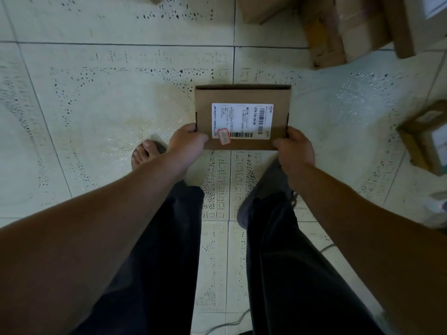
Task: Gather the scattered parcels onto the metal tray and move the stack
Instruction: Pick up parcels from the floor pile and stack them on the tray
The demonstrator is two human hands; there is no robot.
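Holding a flat brown box (243, 94) above the tiled floor (121, 105), mid-view, both hands grip its near corners. The left hand (187, 139) is at the box's 7 o'clock and the right hand (294, 146) at its 5 o'clock, thumbs on top. The long side runs from 9 to 3 o'clock, top face up. A white label (242, 117) has black bars and a small red sticker (223, 136).

The floor (101, 32) is laid with pale, glossy tiles, parted by dark grout lines and printed with bands and arcs of small dark flecks. A yellowish stain (135, 126) marks one tile, and a thin pale cable (227, 324) lies near the bottom edge.
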